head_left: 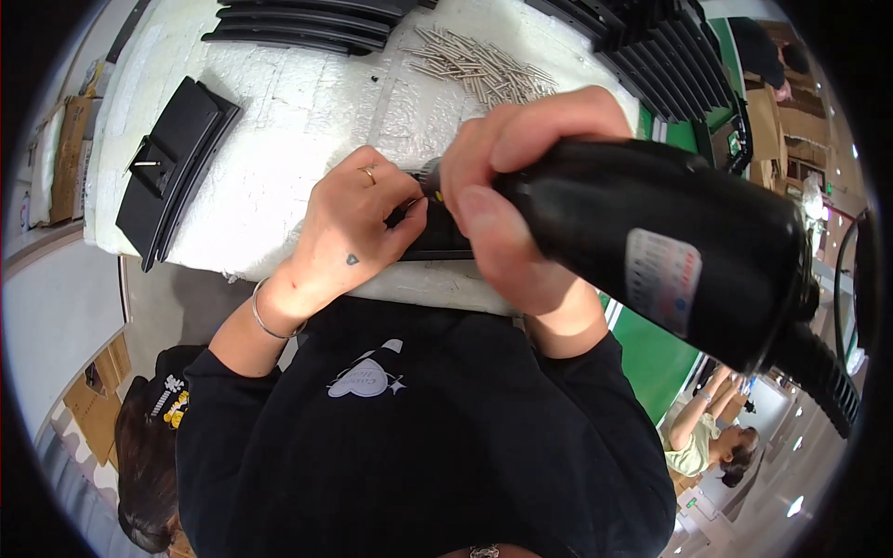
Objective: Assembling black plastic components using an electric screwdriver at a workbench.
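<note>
My right hand is wrapped round a black corded electric screwdriver, whose body slants down to the right with a pale label on its side. Its nose points toward my left hand, and the tip is mostly hidden by my fingers. The left fingers are curled in a pinch beside that tip; whatever lies between them is hidden. Under both hands, near the front edge of the white padded surface, lies a black part, largely covered. Beyond them is a loose pile of slim metal pins.
Black panels lie at the left with a small pin-like piece on top. More black pieces are stacked at the far edge and far right. A thick cord trails from the screwdriver. Other people are nearby.
</note>
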Motion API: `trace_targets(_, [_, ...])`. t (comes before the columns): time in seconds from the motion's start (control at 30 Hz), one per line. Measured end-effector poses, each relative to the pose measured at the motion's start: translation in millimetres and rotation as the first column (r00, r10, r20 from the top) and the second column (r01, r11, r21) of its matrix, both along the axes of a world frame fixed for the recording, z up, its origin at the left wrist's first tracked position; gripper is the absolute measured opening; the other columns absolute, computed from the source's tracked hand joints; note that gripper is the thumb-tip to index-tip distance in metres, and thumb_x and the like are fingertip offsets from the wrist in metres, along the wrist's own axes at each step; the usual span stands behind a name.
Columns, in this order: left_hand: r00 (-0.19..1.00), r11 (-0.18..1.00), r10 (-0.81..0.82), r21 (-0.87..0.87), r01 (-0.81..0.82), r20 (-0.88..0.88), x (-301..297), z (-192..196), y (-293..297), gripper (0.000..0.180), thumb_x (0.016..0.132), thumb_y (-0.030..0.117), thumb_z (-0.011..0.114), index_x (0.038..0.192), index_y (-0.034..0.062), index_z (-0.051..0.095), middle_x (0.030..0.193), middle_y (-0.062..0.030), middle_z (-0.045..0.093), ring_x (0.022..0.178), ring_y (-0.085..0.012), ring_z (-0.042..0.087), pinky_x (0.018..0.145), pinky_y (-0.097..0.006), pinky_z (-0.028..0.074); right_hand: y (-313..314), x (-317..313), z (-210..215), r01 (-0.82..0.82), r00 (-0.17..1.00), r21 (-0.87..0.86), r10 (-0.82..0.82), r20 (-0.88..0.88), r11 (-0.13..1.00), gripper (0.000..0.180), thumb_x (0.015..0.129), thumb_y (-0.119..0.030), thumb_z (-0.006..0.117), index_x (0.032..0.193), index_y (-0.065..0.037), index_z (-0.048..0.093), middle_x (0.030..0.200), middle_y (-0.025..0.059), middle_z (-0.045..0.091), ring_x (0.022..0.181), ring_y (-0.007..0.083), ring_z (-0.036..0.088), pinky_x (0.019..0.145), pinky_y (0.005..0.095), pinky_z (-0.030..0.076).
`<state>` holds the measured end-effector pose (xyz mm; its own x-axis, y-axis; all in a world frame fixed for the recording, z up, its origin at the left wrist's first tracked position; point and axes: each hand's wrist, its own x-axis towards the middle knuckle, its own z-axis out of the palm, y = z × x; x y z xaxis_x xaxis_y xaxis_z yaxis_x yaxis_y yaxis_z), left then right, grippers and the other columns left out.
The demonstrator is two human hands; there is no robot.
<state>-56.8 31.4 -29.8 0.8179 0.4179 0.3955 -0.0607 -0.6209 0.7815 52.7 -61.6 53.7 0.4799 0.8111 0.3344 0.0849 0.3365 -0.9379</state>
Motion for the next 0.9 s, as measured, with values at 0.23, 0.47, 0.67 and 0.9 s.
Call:
trace_targets(0.23, [0.997,1.000,0.000,0.026,0.002,-0.074,-4.4,8.5,-3.1,0.012,0.068,0.003,0.070,0.076,0.0041,0.062,0.066,-0.0061,0.054,0.068,-0.0261,0.053,0.059,-0.035,0.047,3.8,7.4,-8.6,0.018,0.988,0.001,-0.018,0.154,1.000,0.033,0.074,0.010,0.058,0.099,-0.003,0.040,0.069,0.0073,0.056,0.060,0.0092,0.053,0.057,0.0233,0.043])
trace_targets(0.47, [0.998,0.986,0.007,0.169,0.003,-0.064,-0.5,1.0,-6.6,0.014,0.066,0.000,0.070,0.077,0.0023,0.061,0.069,-0.0090,0.056,0.076,-0.0282,0.054,0.065,-0.034,0.046,-14.6,24.3,-18.6,0.051,0.970,0.301,0.025,-0.244,0.952,0.033,0.077,-0.007,0.060,0.107,-0.003,0.046,0.070,0.0033,0.051,0.058,0.0117,0.052,0.055,0.0273,0.045])
trace_targets(0.67, [0.982,0.986,0.005,0.167,0.027,-0.188,-10.1,21.8,-9.8,0.047,0.061,0.015,0.081,0.103,0.0048,0.063,0.105,-0.0126,0.057,0.099,-0.0310,0.053,0.084,-0.039,0.046,-85.4,71.5,-2.4,0.490,0.868,0.290,-0.492,-0.070,0.822,0.027,0.077,-0.005,0.050,0.104,-0.005,0.051,0.063,0.0042,0.044,0.051,0.0141,0.040,0.057,0.0319,0.040])
trace_targets(0.9, [0.909,0.915,-0.223,0.246,0.320,-0.351,-4.0,14.5,-20.3,0.080,0.055,0.026,0.084,0.127,0.0105,0.053,0.121,-0.0132,0.053,0.110,-0.0333,0.050,0.096,-0.043,0.039,-113.2,84.5,-24.2,0.699,0.713,0.201,-0.691,-0.120,0.687,0.019,0.077,0.000,0.052,0.096,-0.002,0.051,0.064,0.0065,0.047,0.051,0.0152,0.041,0.056,0.0312,0.040])
